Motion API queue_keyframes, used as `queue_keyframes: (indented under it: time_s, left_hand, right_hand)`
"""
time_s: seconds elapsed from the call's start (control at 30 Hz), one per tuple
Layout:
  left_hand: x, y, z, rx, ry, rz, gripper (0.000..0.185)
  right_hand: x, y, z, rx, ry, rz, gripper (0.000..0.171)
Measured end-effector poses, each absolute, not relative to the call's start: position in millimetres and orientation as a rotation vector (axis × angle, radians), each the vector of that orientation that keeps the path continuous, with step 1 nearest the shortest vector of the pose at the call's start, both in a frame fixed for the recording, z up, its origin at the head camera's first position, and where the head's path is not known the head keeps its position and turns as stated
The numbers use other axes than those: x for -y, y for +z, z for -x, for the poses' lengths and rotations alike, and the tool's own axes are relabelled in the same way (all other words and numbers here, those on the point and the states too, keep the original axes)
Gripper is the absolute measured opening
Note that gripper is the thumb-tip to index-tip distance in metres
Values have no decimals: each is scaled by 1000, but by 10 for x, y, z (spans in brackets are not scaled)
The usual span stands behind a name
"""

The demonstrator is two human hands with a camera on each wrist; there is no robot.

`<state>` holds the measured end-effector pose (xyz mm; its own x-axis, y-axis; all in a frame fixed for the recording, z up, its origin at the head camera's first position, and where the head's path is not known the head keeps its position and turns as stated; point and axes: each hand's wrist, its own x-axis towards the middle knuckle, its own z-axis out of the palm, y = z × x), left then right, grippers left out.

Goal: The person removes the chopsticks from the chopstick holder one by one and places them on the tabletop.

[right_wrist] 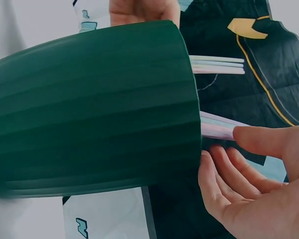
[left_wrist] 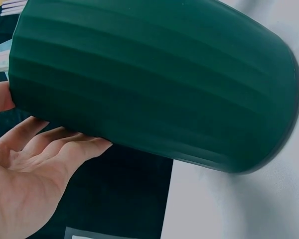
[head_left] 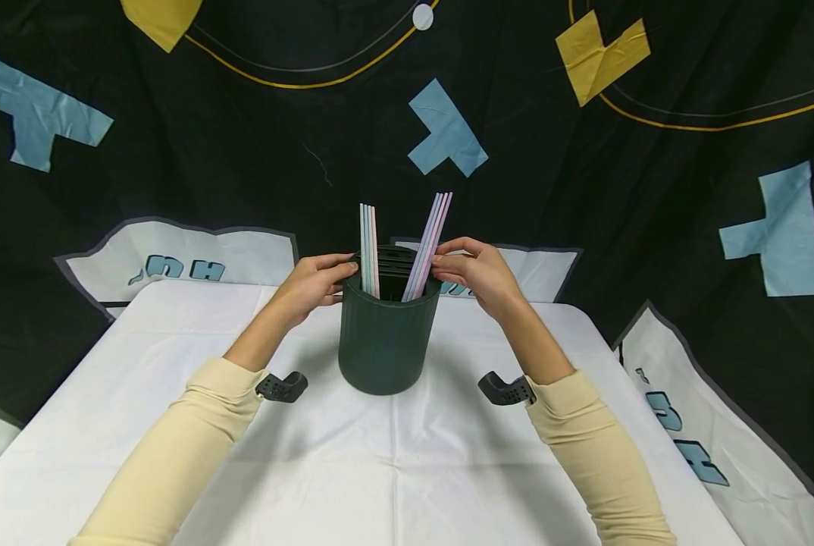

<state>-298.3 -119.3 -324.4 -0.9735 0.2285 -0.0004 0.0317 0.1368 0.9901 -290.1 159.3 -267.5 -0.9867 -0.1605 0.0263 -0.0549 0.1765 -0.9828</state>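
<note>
A dark green ribbed container is upright on the white table, with black slats inside its mouth. Pale straws lean in its left part; pink and lilac straws slant rightward in its right part. My left hand touches the container's left rim with the thumb; its extended fingers lie along the outer wall. At the right rim is my right hand, its thumb beside the pink straws and its loosely bent fingers at the rim's edge. I cannot tell whether the thumb presses the straws.
The white table extends around the container and toward me. A black cloth with blue and yellow shapes hangs behind. Each wrist carries a black camera mount over a cream sleeve.
</note>
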Motion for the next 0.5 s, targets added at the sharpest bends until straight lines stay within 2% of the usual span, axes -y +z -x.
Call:
queue_keyframes:
  time_s: [0.5]
  left_hand:
    - [1190,-3247,2968,-2253,1968,-266,51]
  right_hand:
    - [-1551,-2772,2918,-2451,-1880,225,23]
